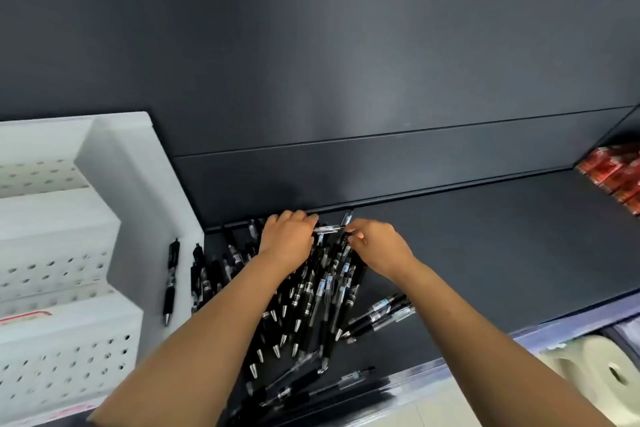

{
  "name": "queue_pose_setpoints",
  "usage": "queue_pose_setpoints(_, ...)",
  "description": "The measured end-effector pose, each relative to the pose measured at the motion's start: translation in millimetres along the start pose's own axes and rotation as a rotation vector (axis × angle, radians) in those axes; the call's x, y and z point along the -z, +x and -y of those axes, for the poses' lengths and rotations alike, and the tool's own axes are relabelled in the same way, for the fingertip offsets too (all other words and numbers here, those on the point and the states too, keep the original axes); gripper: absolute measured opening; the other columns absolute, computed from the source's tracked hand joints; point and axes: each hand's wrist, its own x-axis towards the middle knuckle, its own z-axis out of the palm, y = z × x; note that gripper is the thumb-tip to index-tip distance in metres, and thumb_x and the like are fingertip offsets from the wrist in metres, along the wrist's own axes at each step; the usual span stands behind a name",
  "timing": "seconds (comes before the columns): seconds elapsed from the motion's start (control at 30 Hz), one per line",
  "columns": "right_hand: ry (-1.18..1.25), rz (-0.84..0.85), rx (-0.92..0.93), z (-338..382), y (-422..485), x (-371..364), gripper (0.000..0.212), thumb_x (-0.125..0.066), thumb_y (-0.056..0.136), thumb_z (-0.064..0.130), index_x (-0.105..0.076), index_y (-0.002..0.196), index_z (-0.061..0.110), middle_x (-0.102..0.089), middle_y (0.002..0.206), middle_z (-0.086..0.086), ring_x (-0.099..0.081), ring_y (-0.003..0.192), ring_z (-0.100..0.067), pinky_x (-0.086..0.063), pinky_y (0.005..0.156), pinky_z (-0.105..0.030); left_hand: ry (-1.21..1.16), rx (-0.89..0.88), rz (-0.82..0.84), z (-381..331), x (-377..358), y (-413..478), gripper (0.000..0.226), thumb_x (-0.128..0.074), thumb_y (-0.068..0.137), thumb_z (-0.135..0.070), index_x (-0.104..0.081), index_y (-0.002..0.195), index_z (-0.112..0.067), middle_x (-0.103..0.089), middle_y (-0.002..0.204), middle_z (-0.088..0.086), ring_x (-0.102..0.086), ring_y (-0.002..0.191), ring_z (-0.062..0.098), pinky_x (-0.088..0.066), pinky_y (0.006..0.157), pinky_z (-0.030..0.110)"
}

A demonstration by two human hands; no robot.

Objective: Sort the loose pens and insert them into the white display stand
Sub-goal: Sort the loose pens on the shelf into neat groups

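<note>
1. The white stand (131, 184) sits at the left end of the dark shelf (485, 253). It has steps full of little holes. The holes I can see have no pens in them, so I think the job has only just begun.
2. The pile of pens (311, 298) lies on the shelf just to the right of the stand. Most of them point the same way, with their tips toward the person. I think that makes them easy to pick up one by one.
3. The left hand (287, 236) is at the far end of the pile, to the right of the stand. Its fingers are curled down and hold one end of a clear pen (329, 228).
4. The right hand (377, 246) is a bit further from the stand, close beside the left hand. Its fingertips pinch the other end of the same pen.
5. The clear pen lies sideways between the two hands, just above the pile. I think it is held like this so the person can see what kind it is.
6. A black pen (172, 281) rests against the stand's right side, tip down, apart from the pile. I cannot tell why it is there.
7. Some pens at the near edge of the pile lie crooked. They may need turning first.
8. Far to the right of the stand are red packs (616, 177). Paper rolls (602, 367) sit lower down. They are not part of the job.
</note>
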Motion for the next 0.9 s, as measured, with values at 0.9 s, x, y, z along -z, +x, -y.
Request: queue_pose_setpoints(0.9,-0.106,-0.012,-0.019,-10.8,71.2,-27.3,0.03,-0.045,0.096,0.037,-0.055,0.112,0.015,-0.06,0.113,-0.008,-0.055,0.107,-0.028,-0.036,0.087,-0.04,-0.32,0.449,-0.064,-36.6,22.2,-69.1,0.026,-0.039,0.098,-0.02,-0.041,0.124,-0.022,-0.056,0.111,0.002,-0.06,0.091,0.024,-0.051,0.076,0.041)
